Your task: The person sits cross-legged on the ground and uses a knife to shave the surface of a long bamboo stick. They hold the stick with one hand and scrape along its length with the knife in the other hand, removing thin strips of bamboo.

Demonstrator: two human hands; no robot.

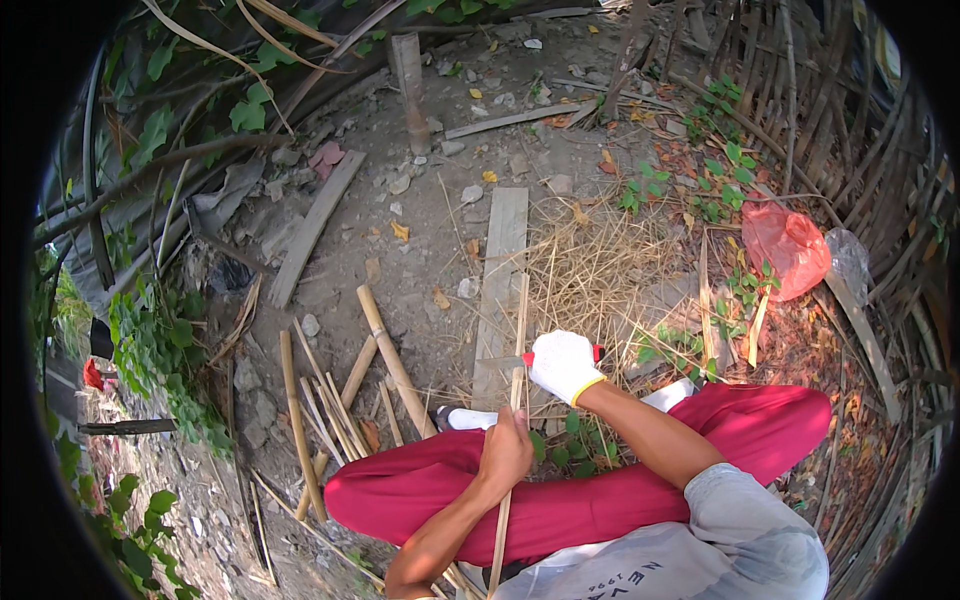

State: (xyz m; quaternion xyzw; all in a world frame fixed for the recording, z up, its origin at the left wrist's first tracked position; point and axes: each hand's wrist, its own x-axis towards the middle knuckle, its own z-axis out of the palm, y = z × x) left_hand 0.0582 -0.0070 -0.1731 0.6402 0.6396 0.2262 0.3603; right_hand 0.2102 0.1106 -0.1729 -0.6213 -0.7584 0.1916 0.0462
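Note:
My bare left hand (507,450) is closed around a long, thin bamboo strip (521,320), which runs from my lap out over a grey plank (503,245). In a white glove with a yellow cuff, my right hand (562,366) grips a knife by its red and black handle. The knife's blade (499,363) points left and crosses the strip just beyond my left hand. Whether the edge bites into the strip, I cannot tell. A heap of straw-coloured shavings (600,265) lies right of the plank.
Several bamboo poles and split pieces (395,360) lie by my left knee. Another board (317,230) rests farther left on the dirt. At right are a red plastic bag (783,250), a clear bag (848,262) and a stick fence (850,130). A wooden post (408,95) stands ahead.

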